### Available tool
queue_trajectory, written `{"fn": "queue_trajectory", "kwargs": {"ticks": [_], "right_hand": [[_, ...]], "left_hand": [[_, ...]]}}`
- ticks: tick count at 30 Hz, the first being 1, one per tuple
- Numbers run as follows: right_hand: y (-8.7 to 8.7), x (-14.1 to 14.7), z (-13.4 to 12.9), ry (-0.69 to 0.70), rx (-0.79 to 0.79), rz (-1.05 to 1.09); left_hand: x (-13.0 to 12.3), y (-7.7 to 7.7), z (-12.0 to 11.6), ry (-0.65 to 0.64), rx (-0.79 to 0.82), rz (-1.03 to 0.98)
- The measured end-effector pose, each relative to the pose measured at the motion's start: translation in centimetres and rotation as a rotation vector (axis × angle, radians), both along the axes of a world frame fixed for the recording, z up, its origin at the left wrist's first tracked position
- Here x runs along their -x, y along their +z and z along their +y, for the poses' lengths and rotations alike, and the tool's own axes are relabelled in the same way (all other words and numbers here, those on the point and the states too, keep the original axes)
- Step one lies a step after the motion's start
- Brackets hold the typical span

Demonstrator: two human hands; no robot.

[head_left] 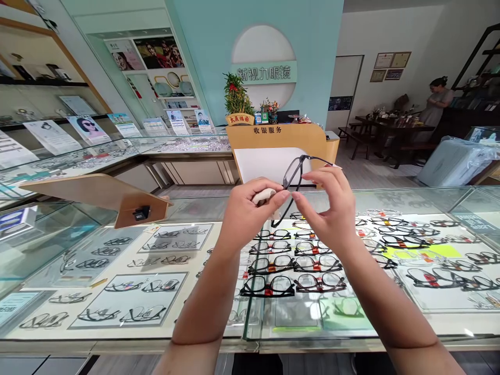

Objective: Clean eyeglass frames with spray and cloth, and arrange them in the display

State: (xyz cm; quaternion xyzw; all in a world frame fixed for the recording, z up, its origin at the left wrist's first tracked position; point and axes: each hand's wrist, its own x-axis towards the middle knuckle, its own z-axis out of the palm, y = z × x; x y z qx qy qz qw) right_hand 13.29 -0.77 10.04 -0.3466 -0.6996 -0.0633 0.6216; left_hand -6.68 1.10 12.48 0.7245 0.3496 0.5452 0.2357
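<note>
Holding black glasses (299, 177) above glass counter (128, 345) in my left hand (250, 211), thumb and fingers pinched on rim, pale cloth-like bundle (263, 196) in same grip. My right hand (334, 211) half open, fingertips at rim; contact hard to tell. Rows of spectacles (269, 291) below.

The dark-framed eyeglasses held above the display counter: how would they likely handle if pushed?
The dark-framed eyeglasses are probably light for their size, given their slim rims. The upper temple is thin and juts away from the front, so it may swing or flex. The lens looks smooth and glossy, perhaps slippery under a fingertip.
</note>
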Motion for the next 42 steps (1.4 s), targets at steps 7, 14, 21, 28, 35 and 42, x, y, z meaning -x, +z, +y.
{"fn": "queue_trajectory", "kwargs": {"ticks": [7,14,21,28,35,42], "right_hand": [[-0.4,0.3,0.3,-0.196,0.033,-0.022],[-0.7,0.1,0.7,-0.340,0.102,-0.154],[-0.7,-0.5,1.0,-0.258,0.213,-0.203],[-0.2,-0.5,0.4,0.155,0.284,-0.073],[-1.0,0.1,0.6,0.269,0.282,0.007],[0.0,-0.4,-1.2,0.299,0.143,0.023]], "left_hand": [[-0.7,-0.3,0.2,0.047,-0.006,-0.061],[-1.4,-1.0,0.9,0.176,-0.035,-0.231],[-1.7,-1.3,0.8,0.248,-0.128,-0.363],[-2.1,-1.5,1.0,0.029,-0.116,-0.235],[-2.2,-1.8,1.0,-0.165,0.058,-0.282],[-2.0,-1.2,-1.5,-0.001,-0.220,-0.182]]}}
